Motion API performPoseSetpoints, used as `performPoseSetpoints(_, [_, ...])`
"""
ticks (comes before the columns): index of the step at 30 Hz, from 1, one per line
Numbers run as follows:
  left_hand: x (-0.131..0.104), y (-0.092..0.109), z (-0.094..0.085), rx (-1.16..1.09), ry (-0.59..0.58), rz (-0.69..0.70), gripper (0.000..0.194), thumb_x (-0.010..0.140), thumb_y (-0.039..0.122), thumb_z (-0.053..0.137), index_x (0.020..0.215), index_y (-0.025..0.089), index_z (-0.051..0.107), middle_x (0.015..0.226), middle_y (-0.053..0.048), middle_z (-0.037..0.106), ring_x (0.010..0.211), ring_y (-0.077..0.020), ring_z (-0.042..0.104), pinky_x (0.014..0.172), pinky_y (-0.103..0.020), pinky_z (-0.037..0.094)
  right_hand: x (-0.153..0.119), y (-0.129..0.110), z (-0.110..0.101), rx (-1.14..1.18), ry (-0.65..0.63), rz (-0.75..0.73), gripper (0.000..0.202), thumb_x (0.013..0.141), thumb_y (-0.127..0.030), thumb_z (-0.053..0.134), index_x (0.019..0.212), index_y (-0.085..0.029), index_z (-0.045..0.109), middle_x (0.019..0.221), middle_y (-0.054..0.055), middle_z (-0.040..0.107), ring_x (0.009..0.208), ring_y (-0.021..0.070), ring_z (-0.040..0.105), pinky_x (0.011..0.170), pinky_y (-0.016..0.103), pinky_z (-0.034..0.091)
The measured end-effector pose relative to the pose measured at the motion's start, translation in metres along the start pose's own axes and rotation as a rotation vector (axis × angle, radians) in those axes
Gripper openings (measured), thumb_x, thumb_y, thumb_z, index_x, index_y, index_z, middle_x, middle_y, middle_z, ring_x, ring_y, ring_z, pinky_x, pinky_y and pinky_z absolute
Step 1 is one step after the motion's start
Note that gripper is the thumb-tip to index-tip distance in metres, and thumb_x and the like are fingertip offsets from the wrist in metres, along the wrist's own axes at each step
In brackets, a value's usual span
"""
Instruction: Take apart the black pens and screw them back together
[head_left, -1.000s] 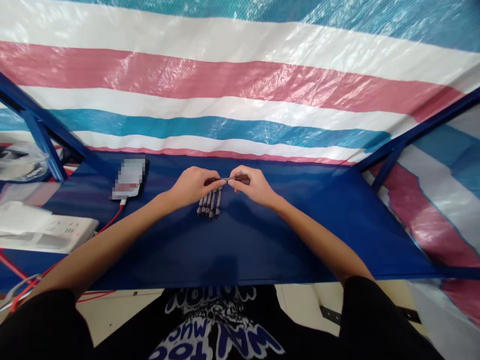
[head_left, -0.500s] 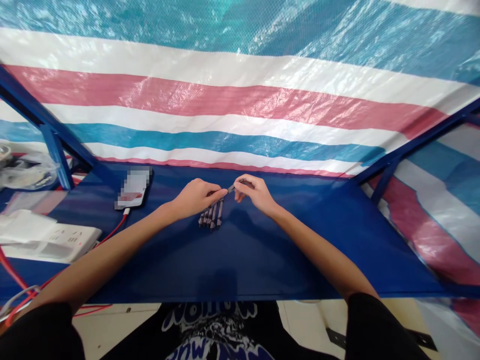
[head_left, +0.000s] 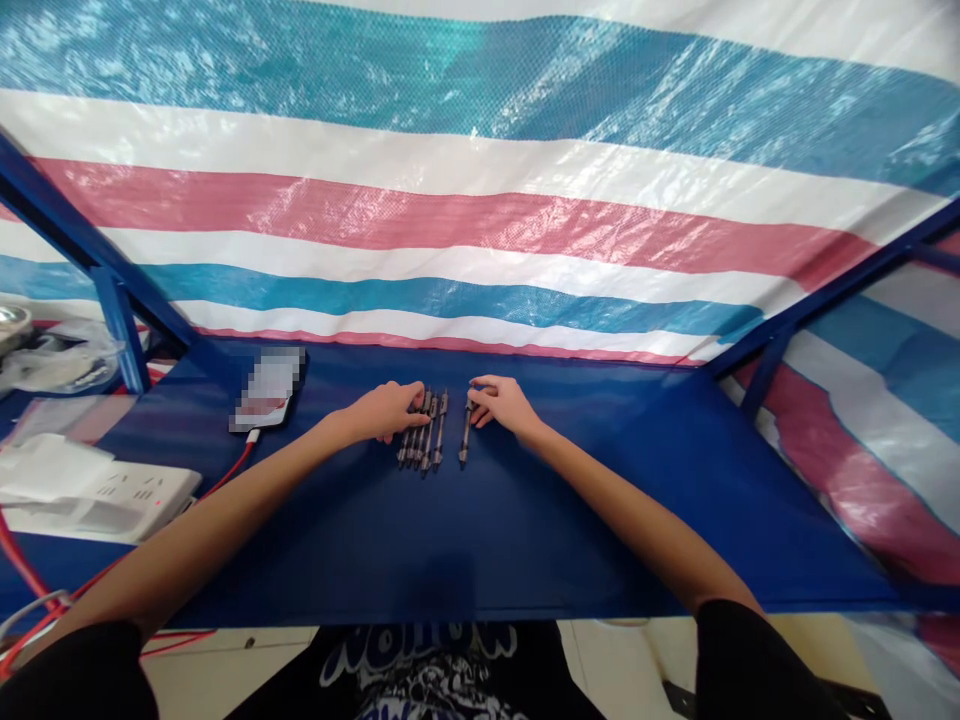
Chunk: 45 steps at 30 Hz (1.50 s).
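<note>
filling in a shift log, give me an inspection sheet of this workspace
Surface: glossy blue tabletop.
Job's things: row of pens; single pen apart, to the right.
Clutter: phone and white power strip, both left.
Hands: left hand at the row's far end; right hand at the single pen's far end, grips unclear.
Cables: red cable at the phone.
Surroundings: striped sheeting, blue frame bars.
</note>
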<state>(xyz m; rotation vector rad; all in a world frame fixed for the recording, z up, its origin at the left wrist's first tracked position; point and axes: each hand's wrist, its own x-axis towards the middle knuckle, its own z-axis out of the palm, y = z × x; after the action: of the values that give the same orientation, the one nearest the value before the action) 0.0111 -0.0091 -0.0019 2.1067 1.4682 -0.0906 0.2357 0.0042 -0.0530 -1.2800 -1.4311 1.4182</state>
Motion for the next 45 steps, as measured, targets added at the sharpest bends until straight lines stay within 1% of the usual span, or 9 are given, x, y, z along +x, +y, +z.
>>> performPoseSetpoints(3, [0.001, 0.000, 0.003, -0.064, -0.002, 0.026, 0.027, 0.085, 0.045, 0.052, 0.096, 0.022, 0.045, 0.052, 0.005, 0.056, 0.039, -0.0153, 0.056, 0.044, -0.022, 0.039, -0.003, 0.007, 0.006, -0.070, 0.003, -0.065, 0.045, 0.077, -0.020, 0.065, 0.121, -0.013, 0.054, 0.085, 0.007, 0.067, 0.051, 0.0131, 0.065, 0.046, 0.027, 0.058])
performPoseSetpoints(6, [0.003, 0.001, 0.007, -0.092, 0.019, 0.073, 0.023, 0.085, 0.042, 0.052, 0.092, 0.022, 0.044, 0.047, 0.006, 0.053, 0.039, -0.0155, 0.055, 0.043, -0.022, 0.039, -0.006, 0.009, 0.010, -0.135, 0.029, -0.140, 0.046, 0.076, -0.017, 0.063, 0.121, -0.016, 0.055, 0.107, 0.011, 0.063, 0.053, 0.0084, 0.063, 0.048, 0.025, 0.058])
performPoseSetpoints(13, [0.010, -0.001, 0.013, -0.141, 0.107, 0.144, 0.020, 0.082, 0.039, 0.054, 0.087, 0.022, 0.046, 0.060, 0.005, 0.060, 0.041, -0.0116, 0.055, 0.048, -0.021, 0.038, -0.010, 0.010, 0.013, -0.441, 0.094, -0.408, 0.027, 0.078, -0.016, 0.059, 0.105, -0.016, 0.063, 0.106, 0.010, 0.062, 0.064, 0.0112, 0.060, 0.060, 0.029, 0.056])
performPoseSetpoints(15, [0.014, -0.004, 0.014, -0.105, 0.178, 0.147, 0.019, 0.084, 0.039, 0.053, 0.085, 0.021, 0.049, 0.061, 0.004, 0.060, 0.045, -0.0113, 0.055, 0.052, -0.022, 0.038, -0.011, 0.012, 0.013, -0.499, 0.094, -0.477, 0.024, 0.079, -0.015, 0.057, 0.103, -0.016, 0.063, 0.103, 0.009, 0.063, 0.065, 0.0117, 0.060, 0.066, 0.030, 0.054])
performPoseSetpoints(20, [0.024, -0.010, 0.024, 0.042, 0.510, 0.034, 0.020, 0.087, 0.038, 0.048, 0.084, 0.020, 0.057, 0.069, -0.001, 0.063, 0.064, -0.0158, 0.059, 0.056, -0.024, 0.033, -0.012, 0.015, 0.015, -0.517, 0.109, -0.553, 0.020, 0.082, -0.015, 0.053, 0.099, -0.017, 0.064, 0.098, 0.008, 0.062, 0.070, 0.0135, 0.060, 0.065, 0.027, 0.051])
performPoseSetpoints(22, [0.026, -0.011, 0.029, 0.107, 0.563, -0.020, 0.023, 0.088, 0.039, 0.046, 0.082, 0.020, 0.058, 0.071, -0.002, 0.065, 0.068, -0.0174, 0.060, 0.056, -0.025, 0.031, -0.012, 0.016, 0.015, -0.553, 0.137, -0.566, 0.019, 0.083, -0.015, 0.052, 0.097, -0.017, 0.064, 0.092, 0.007, 0.063, 0.071, 0.0144, 0.059, 0.068, 0.028, 0.050])
performPoseSetpoints(26, [0.027, -0.010, 0.037, 0.200, 0.561, -0.028, 0.031, 0.090, 0.041, 0.042, 0.073, 0.020, 0.057, 0.074, -0.005, 0.067, 0.069, -0.0192, 0.060, 0.055, -0.026, 0.027, -0.012, 0.016, 0.016, -0.654, 0.162, -0.557, 0.019, 0.083, -0.015, 0.054, 0.098, -0.015, 0.065, 0.081, 0.005, 0.066, 0.069, 0.0161, 0.057, 0.075, 0.031, 0.047])
performPoseSetpoints(36, [0.028, -0.010, 0.038, 0.240, 0.555, -0.015, 0.037, 0.088, 0.042, 0.039, 0.065, 0.019, 0.056, 0.076, -0.007, 0.070, 0.070, -0.0197, 0.061, 0.053, -0.029, 0.025, -0.013, 0.016, 0.016, -0.729, 0.112, -0.574, 0.014, 0.085, -0.018, 0.054, 0.090, -0.017, 0.067, 0.080, 0.004, 0.066, 0.072, 0.0157, 0.058, 0.073, 0.029, 0.045])
performPoseSetpoints(45, [0.029, -0.011, 0.040, 0.244, 0.556, 0.016, 0.036, 0.088, 0.040, 0.039, 0.066, 0.018, 0.057, 0.076, -0.007, 0.069, 0.068, -0.0188, 0.058, 0.054, -0.029, 0.026, -0.015, 0.014, 0.017, -0.725, 0.064, -0.590, 0.015, 0.086, -0.017, 0.051, 0.088, -0.018, 0.066, 0.082, 0.005, 0.064, 0.075, 0.0166, 0.058, 0.074, 0.029, 0.044])
